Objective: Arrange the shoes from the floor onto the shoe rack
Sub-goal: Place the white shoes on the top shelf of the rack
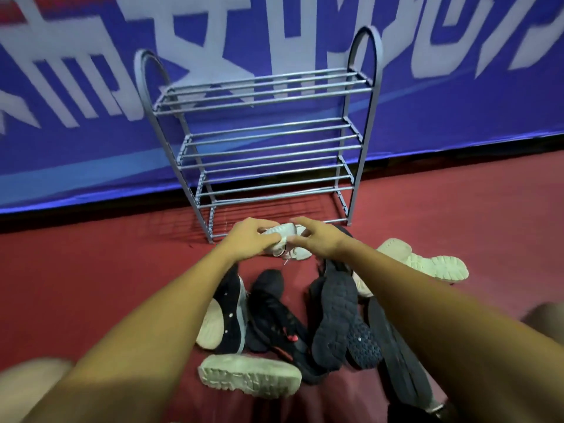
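Observation:
A grey metal shoe rack (268, 141) with bare tiers of bars stands against the blue banner. Just in front of its foot, my left hand (250, 236) grips a small white sneaker (279, 232). My right hand (317, 238) hovers over a second white sneaker (300, 253) with thumb and fingers spread, touching or nearly touching it. Several shoes lie in a heap on the red floor nearer to me: a black shoe with a white sole (227, 312), a black shoe with red marks (274, 312), and dark shoes sole-up (335, 315).
A cream chunky-soled shoe (424, 259) lies to the right, and another lies sole-up (248, 375) at the front. A blue banner (91, 117) with white lettering hangs behind the rack. Red floor (91, 270) spreads to the left and right.

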